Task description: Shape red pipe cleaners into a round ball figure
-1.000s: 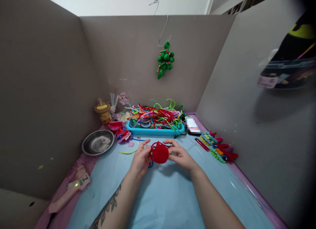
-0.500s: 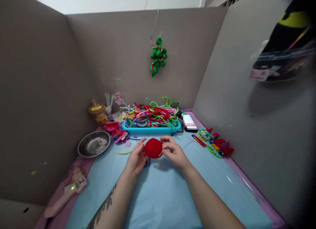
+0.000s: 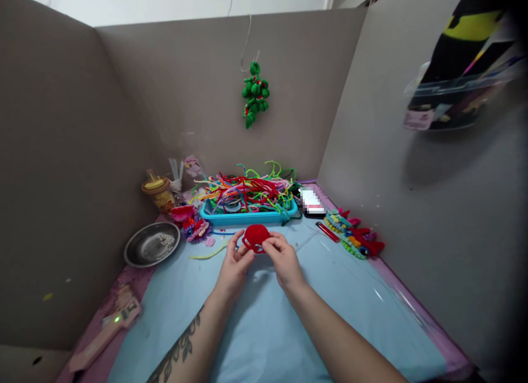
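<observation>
Head view, the only one. Red rounded piece (image 3: 256, 233) sits between the two hands, over the middle of the desk (image 3: 264, 328), just in front of the blue tray (image 3: 249, 219) of fuzzy stems (image 3: 258, 186). Seems lifted: dark shadow on the blue cover below.

Left hand (image 3: 233, 266): fingers curled, part closed, at the piece's left edge, thumb toward the near side. Right hand (image 3: 284, 259): thumb and fingers brought together in a pinch on the lower right edge. A thin red loop shows along the lower rim, with a pale glint near the right fingertips; too small to identify.

Nearby: yellow-green strip (image 3: 208, 256) left of the left hand; metal bowl (image 3: 138, 251) with small pale bits further left; glue gun (image 3: 103, 339), green light lit, at the left edge; red cutter (image 3: 329, 232) to the right.

Step in hand, judged: two-handed handling of the rim. Next move would call for a steady left hold while the right fingers work the edge, pinching lightly so the soft surface is not crushed.
</observation>
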Tool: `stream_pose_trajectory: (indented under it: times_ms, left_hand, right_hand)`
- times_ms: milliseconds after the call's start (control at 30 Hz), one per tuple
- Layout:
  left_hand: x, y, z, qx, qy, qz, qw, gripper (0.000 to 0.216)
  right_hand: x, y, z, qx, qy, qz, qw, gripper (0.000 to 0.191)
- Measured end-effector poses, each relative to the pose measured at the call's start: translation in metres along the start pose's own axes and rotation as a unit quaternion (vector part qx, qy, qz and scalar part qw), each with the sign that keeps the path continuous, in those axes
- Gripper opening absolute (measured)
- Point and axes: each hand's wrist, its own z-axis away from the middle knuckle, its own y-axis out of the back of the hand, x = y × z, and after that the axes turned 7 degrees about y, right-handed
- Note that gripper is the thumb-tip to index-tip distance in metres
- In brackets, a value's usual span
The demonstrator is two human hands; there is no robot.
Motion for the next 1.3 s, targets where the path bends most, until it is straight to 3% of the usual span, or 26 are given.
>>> stream_pose_trajectory:
  times_ms: [167, 400, 533, 633, 733, 833, 900, 1067, 1200, 1300]
  left_hand:
    - [-0.003, -0.002, 0.0, 0.023, -0.066, -0.016, 0.997, 0.045]
    - [-0.007, -0.002, 0.001, 0.04, -0.054, -0.022, 0.997, 0.035]
    - [-0.007, -0.004, 0.002, 0.015, -0.017, 0.021, 1.0, 0.053]
    - [-0.006, -0.001, 0.001, 0.04, 0.011, -0.036, 0.998, 0.066]
    - [-0.001, 0.003, 0.0, 0.127, -0.087, -0.169, 0.974, 0.055]
    - [0.006, 0.007, 0.002, 0.105, -0.186, -0.312, 0.926, 0.027]
    - [0.009, 0.008, 0.004, 0.109, -0.214, -0.341, 0.909, 0.017]
    - [0.006, 0.009, 0.004, 0.115, -0.181, -0.308, 0.927, 0.027]
    - [0.003, 0.01, 0.0, 0.075, -0.124, -0.313, 0.939, 0.048]
    - [0.001, 0.014, -0.005, 0.04, -0.082, -0.269, 0.959, 0.051]
  right_hand:
    - [-0.002, -0.007, 0.008, -0.029, -0.005, 0.021, 0.999, 0.016]
    - [-0.005, -0.009, 0.01, -0.022, -0.007, 0.035, 0.999, 0.016]
    - [-0.008, -0.008, 0.009, -0.016, -0.004, 0.051, 0.999, 0.015]
    - [-0.009, -0.004, 0.005, 0.003, 0.006, 0.061, 0.998, 0.015]
    - [-0.013, 0.002, 0.0, 0.009, 0.015, 0.078, 0.997, 0.015]
    - [-0.018, 0.006, -0.004, -0.011, 0.024, 0.099, 0.995, 0.016]
    - [-0.021, 0.007, -0.005, -0.015, 0.033, 0.112, 0.993, 0.016]
    - [-0.019, 0.006, -0.006, -0.032, 0.036, 0.115, 0.992, 0.017]
    - [-0.016, 0.004, -0.005, -0.069, 0.035, 0.112, 0.991, 0.015]
    - [-0.016, 0.002, -0.004, -0.092, 0.028, 0.117, 0.988, 0.017]
